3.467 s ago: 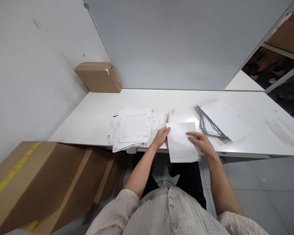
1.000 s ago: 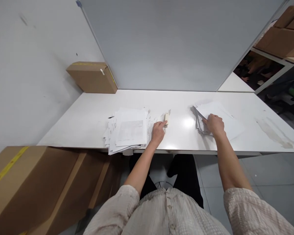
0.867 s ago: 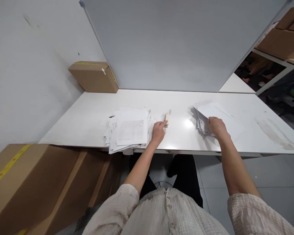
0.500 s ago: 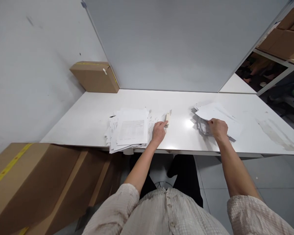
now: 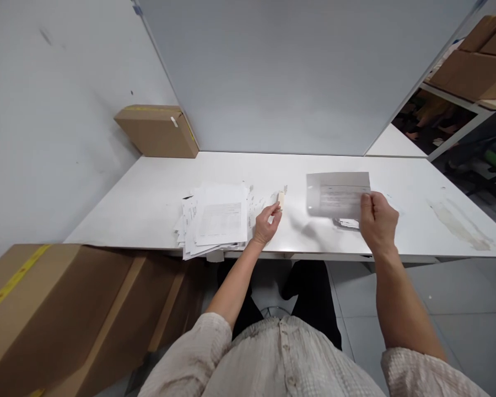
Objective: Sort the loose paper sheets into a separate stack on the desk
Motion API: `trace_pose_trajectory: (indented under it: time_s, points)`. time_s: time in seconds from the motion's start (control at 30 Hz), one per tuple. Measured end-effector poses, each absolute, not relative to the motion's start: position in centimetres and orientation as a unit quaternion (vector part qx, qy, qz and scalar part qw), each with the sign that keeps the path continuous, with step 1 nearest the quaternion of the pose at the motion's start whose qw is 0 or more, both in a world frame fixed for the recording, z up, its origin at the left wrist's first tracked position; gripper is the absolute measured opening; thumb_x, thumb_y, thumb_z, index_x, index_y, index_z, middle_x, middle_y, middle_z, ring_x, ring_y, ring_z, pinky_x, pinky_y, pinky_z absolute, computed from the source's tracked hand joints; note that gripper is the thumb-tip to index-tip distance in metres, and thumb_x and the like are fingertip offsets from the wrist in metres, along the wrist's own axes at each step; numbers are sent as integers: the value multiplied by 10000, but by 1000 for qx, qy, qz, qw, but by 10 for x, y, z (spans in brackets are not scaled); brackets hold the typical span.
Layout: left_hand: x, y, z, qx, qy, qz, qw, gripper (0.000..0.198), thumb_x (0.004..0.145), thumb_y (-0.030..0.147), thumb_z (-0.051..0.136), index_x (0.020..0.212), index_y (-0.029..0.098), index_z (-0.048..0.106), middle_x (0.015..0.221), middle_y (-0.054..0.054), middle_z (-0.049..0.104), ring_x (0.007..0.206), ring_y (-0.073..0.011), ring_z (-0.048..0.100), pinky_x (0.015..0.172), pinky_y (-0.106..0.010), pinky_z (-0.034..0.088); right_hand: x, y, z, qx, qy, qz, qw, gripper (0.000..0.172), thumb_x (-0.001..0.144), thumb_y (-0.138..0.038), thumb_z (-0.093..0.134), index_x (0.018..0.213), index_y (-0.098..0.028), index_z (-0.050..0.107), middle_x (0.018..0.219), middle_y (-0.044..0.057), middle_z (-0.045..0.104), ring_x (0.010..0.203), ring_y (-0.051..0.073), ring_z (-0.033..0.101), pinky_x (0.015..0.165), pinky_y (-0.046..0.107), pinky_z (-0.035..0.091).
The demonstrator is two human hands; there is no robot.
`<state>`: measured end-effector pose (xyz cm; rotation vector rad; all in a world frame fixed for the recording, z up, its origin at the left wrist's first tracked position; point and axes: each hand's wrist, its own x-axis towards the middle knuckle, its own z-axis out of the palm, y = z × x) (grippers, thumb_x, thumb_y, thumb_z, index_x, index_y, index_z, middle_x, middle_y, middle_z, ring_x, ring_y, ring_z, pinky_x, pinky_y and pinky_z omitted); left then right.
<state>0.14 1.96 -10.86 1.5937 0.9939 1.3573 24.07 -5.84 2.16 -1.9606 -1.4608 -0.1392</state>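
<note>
Head view: the white table [image 5: 161, 193] crosses the middle of the frame, with both hands over it. The right hand [image 5: 379, 223], right of center, holds a paper sheet [image 5: 338, 194]. Its thumb lies on the near face at the sheet's right edge; the fingers are folded together behind, pinching the paper. The sheet is clear of the tabletop, tilted up toward the camera, with faint printed lines on its right portion. It partly covers the right paper stack [image 5: 349, 223], whose lower edge shows beneath it.

The left hand [image 5: 267, 225], at frame center, has its fingers bent, with the fingertips at the lower end of a small beige object [image 5: 281, 198]. Whether they pinch it or only touch it cannot be told. The object lies on the table between the two stacks.

The left paper stack [image 5: 221, 218], left of center, is uneven; its front sheets overhang the table's near edge. A cardboard box [image 5: 161, 132] sits at the table's far left corner, upper left of the frame. Larger cartons [image 5: 45, 298] occupy the lower left.
</note>
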Motion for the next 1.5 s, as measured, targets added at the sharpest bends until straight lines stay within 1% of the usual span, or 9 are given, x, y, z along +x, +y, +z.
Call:
trace_pose_trajectory:
  time_s: [0.1,0.2,0.33,0.43,0.5,0.67,1.27,1.4,1.5]
  points:
    - [3,12,-102,498,291,502,644,628,759,660,491,1101,155,640,1021,-136,671,930,-239,623,838,-383,472,216,-61,20,-701,-576,47,418,355,904,-479,328,757,-210,507,647,5,489,617,150,459,571,255,352]
    - [4,6,-97,413,243,438,761,652,680,695,559,963,124,693,900,-141,702,915,-268,640,809,-391,488,203,-56,-1,-681,-589,123,418,385,885,-503,363,660,-206,458,586,-16,444,579,134,427,556,250,338]
    - [3,4,-96,386,289,448,753,383,629,441,757,829,118,710,797,-92,715,840,-248,654,805,-393,491,218,-42,-25,-694,-600,217,333,461,900,-525,316,701,-181,549,598,15,528,577,148,481,556,261,373]
    - [1,7,-99,390,317,465,729,369,645,432,745,820,110,707,807,-86,718,819,-239,652,796,-395,490,250,-24,-31,-784,-575,57,228,388,906,-427,368,945,-144,630,893,120,645,848,237,560,706,325,415]
    - [2,9,-101,402,328,463,719,379,646,440,740,826,107,708,808,-84,719,813,-239,651,793,-392,491,273,-12,-33,-816,-561,-34,133,374,880,-382,434,1094,-128,605,1127,171,596,1047,307,495,784,374,401]
    - [3,10,-103,399,328,460,722,401,638,445,743,861,113,711,838,-86,722,847,-252,649,807,-393,493,305,4,-39,-819,-574,29,-4,389,911,-329,333,1059,-153,647,1183,148,583,1038,293,513,756,356,412]
    - [1,9,-98,393,321,454,732,408,632,435,751,885,117,710,882,-101,721,903,-265,642,838,-408,481,311,-8,-35,-843,-537,27,-20,418,894,-359,341,896,-135,695,959,175,655,879,288,583,656,352,402]
    - [2,10,-102,391,318,460,731,420,630,441,751,893,117,704,887,-101,719,905,-267,643,843,-418,475,301,-25,-9,-826,-542,-121,96,395,917,-272,277,1024,-147,636,1124,176,594,1020,320,526,770,402,399]
    - [3,11,-105,381,319,466,732,423,628,440,753,908,127,700,886,-92,720,902,-261,645,842,-414,474,282,-50,22,-791,-531,-144,267,378,930,-347,266,1032,-189,594,970,151,617,914,274,561,752,382,417]
